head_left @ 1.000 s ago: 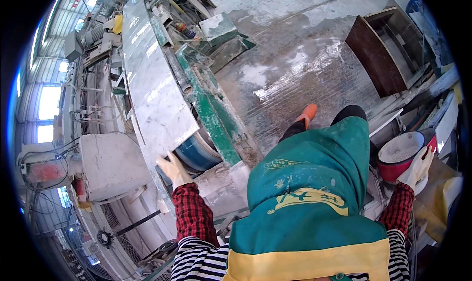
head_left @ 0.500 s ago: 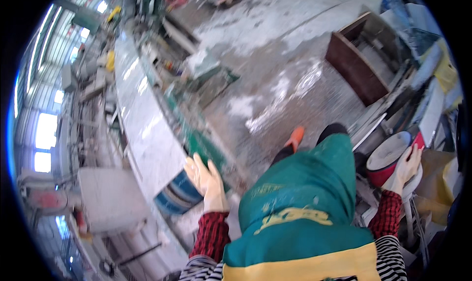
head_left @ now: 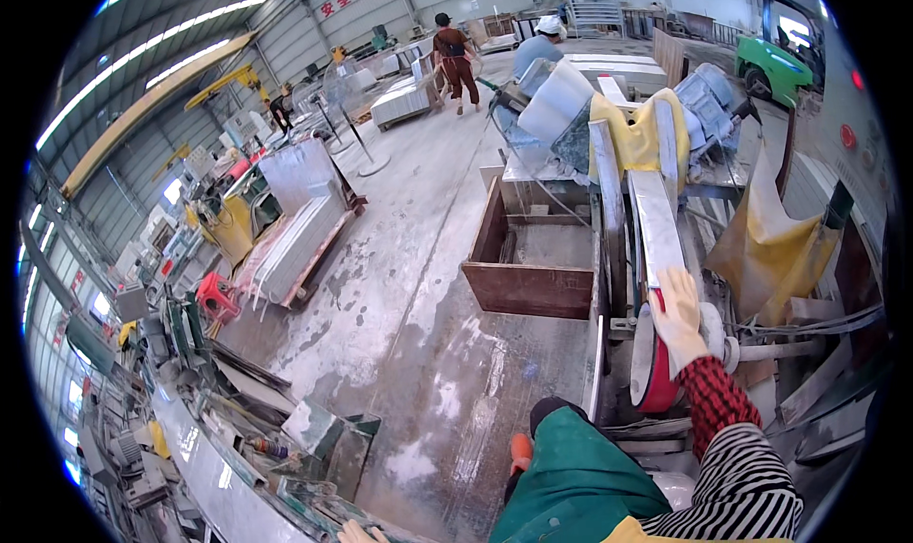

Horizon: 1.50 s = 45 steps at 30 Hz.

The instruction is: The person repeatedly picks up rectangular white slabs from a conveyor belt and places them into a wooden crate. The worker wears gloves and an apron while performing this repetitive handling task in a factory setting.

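Note:
My right hand (head_left: 679,315), in a cream rubber glove, lies with its fingers stretched out on the near end of a long pale strip (head_left: 658,222). A small red part shows beside its fingertips. Just below the hand is a round wheel with a red band (head_left: 656,367); a pale shaft extends to the right from it. Of my left hand (head_left: 361,532), only gloved fingers show at the lower edge, apart and near the green-stained edge of a long pale bench (head_left: 204,457). What lies under its palm is out of view.
An open brown wooden box (head_left: 533,291) stands on the wet floor ahead. A yellow cloth (head_left: 642,134) drapes over the strip's far end. A yellowish sheet (head_left: 775,243) hangs at right. Pale slabs (head_left: 300,243) lie on a pallet at left. Several people and a green forklift (head_left: 775,63) are farther off.
My view has swung up and to the right. My right hand stays by the red-banded wheel, now at the strip's end. My left hand has dropped to the lower edge of view.

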{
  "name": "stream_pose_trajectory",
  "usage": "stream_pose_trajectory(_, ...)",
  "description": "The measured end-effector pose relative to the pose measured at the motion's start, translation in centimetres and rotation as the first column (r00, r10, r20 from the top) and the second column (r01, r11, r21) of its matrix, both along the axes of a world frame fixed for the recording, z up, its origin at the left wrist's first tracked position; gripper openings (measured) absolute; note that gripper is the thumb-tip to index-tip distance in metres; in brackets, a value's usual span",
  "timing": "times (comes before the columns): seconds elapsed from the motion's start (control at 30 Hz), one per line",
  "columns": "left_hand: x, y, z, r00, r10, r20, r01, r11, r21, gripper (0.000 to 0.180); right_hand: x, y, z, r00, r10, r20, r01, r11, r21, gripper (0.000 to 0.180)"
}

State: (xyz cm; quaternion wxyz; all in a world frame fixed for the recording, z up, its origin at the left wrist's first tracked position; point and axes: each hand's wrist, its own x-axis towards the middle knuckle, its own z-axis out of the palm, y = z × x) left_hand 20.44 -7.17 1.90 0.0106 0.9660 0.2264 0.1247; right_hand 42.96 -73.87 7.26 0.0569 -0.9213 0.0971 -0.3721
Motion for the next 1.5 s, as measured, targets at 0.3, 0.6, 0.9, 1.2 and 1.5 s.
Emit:
stream_pose_trajectory(0.3, 0.3, -1.3, 1.8, 0.998, -0.011, 0.061, 0.009, 0.999, 0.032, 0.031, 3.7, -3.7, -3.4, 1.000, -0.012, 0.019, 0.014, 0.995, -0.099, 0.031)
stream_pose_trajectory(0.6, 0.4, -1.0, 1.5, 0.995, -0.093, -0.025, 0.092, 0.995, -0.028, 0.034, 3.0, -2.3, -1.5, 1.000, -0.004, -0.012, 0.003, 0.998, -0.061, 0.027)
stream_pose_trajectory(0.9, 0.1, -0.8, 0.4, 0.997, 0.024, -0.079, -0.031, 0.995, -0.098, 0.035, 2.4, -1.9, -2.2, 1.000, -0.012, 0.016, 0.014, 0.994, -0.104, 0.030)
stream_pose_trajectory(1.2, 0.2, -1.6, 0.8, 0.994, 0.054, 0.091, -0.014, 0.919, -0.395, 0.033, 1.7, -1.7, -2.9, 0.999, -0.022, 0.028, 0.026, 0.989, -0.146, 0.031)
stream_pose_trajectory(1.5, 1.1, 1.9, -4.4, 0.770, 0.545, 0.331, 0.147, 0.353, -0.924, 0.069, 1.0, -1.2, -2.7, 0.999, 0.011, -0.032, -0.014, 0.995, -0.101, 0.032)
